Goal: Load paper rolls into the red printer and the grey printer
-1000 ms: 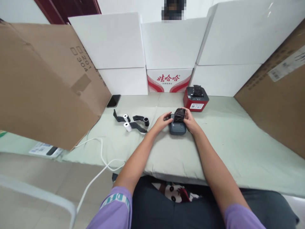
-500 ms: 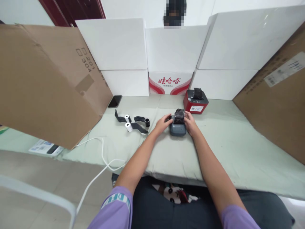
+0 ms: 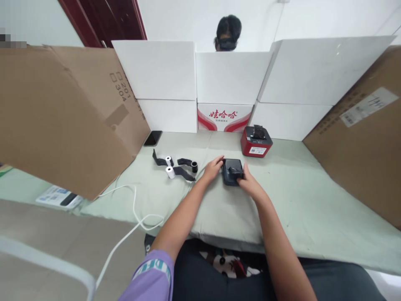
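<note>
A small dark portable printer [image 3: 230,179] lies on the cloth before me, with a short black paper strip [image 3: 235,172] across its top. My left hand [image 3: 214,168] rests against the printer's left side, its fingertips at the far left corner. At the near right corner, my right hand [image 3: 249,182] has its fingers curled at the strip's end, with the thumb raised along the side. Just behind stands a red and black printer [image 3: 256,144] with a black strip out of its top. Several small rolls lie to the left, among them a white-ended roll [image 3: 170,172] with a black tail.
White boxes [image 3: 169,71] wall off the back, with a red-and-white printed box [image 3: 224,117] at centre. Cardboard panels stand left [image 3: 78,121] and right [image 3: 360,142]. A phone [image 3: 153,138] lies at the back left. A white cable [image 3: 135,205] runs over the front edge.
The black strip stood up at the printer's far side and now lies lower, towards me. My right hand has moved nearer to me with it. The view has tilted up slightly.
</note>
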Demonstrator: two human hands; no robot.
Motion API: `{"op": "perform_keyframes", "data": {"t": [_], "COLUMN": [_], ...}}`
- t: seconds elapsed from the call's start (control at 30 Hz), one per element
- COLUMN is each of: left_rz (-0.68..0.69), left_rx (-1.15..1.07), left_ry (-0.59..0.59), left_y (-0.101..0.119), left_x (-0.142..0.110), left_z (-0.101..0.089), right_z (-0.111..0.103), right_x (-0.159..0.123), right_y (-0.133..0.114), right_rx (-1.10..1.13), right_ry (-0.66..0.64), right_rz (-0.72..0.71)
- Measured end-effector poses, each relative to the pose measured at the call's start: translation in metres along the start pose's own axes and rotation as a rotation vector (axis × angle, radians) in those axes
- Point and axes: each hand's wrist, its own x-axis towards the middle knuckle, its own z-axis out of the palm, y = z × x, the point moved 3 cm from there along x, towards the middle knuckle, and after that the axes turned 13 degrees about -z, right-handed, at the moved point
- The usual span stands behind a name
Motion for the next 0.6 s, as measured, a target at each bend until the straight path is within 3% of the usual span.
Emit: {"op": "perform_keyframes", "data": {"t": [0.1, 0.2, 0.3, 0.4, 0.5, 0.6], "left_rz": [0.009, 0.011, 0.016, 0.017, -0.002, -0.024], "left_rx": [-0.012, -0.026, -0.035, -0.051, -0.065, -0.065], "left_ry": [0.009, -0.003, -0.007, 0.005, -0.018, -0.058], "left_y": [0.002, 0.003, 0.003, 0.005, 0.007, 0.007], "left_x": [-0.001, -0.001, -0.001, -0.001, -0.003, -0.007], "left_z": [0.000, 0.001, 0.001, -0.001, -0.001, -0.001], "right_z": [0.010, 0.019, 0.030, 0.034, 0.025, -0.005], "right_x": [-0.017, -0.025, -0.027, -0.026, -0.025, -0.024], "right_y": [-0.009, -0.024, -0.036, -0.043, -0.044, -0.037], "right_rx": [-0.050, -0.151, -0.294, -0.454, -0.532, -0.538], "right_ry": [0.085, 0.204, 0.194, 0.162, 0.152, 0.211], "right_rz": [0.095, 0.027, -0.049, -0.005, 0.067, 0.098]}}
